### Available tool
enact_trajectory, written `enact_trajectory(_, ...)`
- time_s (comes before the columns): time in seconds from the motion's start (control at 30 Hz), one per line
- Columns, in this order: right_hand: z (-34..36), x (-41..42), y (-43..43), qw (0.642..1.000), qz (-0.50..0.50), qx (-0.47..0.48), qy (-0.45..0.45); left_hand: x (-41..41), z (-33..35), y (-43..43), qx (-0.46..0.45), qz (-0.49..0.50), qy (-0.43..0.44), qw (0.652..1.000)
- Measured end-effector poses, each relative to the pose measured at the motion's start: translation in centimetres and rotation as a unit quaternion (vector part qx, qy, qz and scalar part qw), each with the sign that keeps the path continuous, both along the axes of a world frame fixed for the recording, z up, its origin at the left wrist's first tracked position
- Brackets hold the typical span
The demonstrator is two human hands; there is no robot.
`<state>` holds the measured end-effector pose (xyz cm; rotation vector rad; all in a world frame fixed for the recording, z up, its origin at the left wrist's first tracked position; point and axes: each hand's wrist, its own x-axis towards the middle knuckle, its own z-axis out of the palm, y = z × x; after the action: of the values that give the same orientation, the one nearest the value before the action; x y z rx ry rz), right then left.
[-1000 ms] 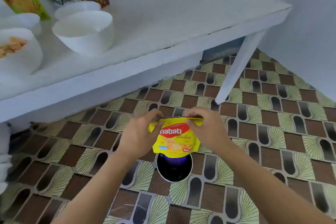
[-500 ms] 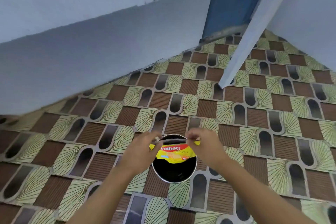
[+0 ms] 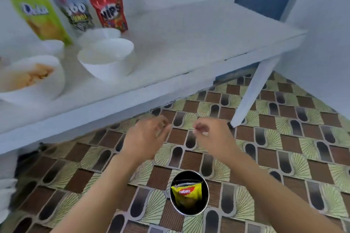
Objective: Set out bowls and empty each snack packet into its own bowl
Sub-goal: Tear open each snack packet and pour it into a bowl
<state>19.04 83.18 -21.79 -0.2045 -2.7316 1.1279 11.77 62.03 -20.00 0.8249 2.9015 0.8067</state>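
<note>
Left hand (image 3: 145, 138) and right hand (image 3: 210, 136), frame centre: fingers loosely curled, holding nothing. Yellow Nabati packet (image 3: 186, 194) sits inside round black bin (image 3: 205, 185), lower centre.

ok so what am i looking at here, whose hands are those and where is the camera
There is no machine here. A person wears a camera on the head, looking down, so you see their own arms. The left hand and right hand hover above the tiled floor, fingers loosely curled, holding nothing. Below them a yellow nabati packet sits in a round dark bin. On the white table stand a green packet, a grey packet and a red packet behind white bowls. The filled bowl holds a pale snack; the empty bowl is beside it.
</note>
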Motion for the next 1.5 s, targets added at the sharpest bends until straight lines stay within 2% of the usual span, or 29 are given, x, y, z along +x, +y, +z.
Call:
enact_trajectory(0.2,16.4,-4.4,-4.0,0.995,0.051,-0.005,0.091,-1.1,16.0,-5.7,0.012,0.102,0.118,0.988)
enact_trajectory(0.33,22.6,-7.3,-8.1,0.986,0.081,0.009,0.143,-1.5,21.5,-10.7,0.039,0.145,0.171,0.974)
enact_trajectory(0.47,25.8,-10.3,-13.0,0.976,0.113,0.013,0.185,-2.3,24.5,-15.7,0.058,0.192,0.212,0.956)
enact_trajectory(0.73,27.8,-18.0,-23.3,0.961,0.150,-0.011,0.232,-8.2,26.2,-25.4,0.062,0.248,0.226,0.940)
enact_trajectory(1.0,29.6,-27.9,-31.2,0.963,0.139,-0.014,0.228,-17.8,27.9,-33.0,0.023,0.215,0.225,0.950)
enact_trajectory(1.5,26.4,-44.7,-33.0,0.971,0.127,0.044,0.195,-36.3,23.8,-33.7,0.019,0.196,0.194,0.961)
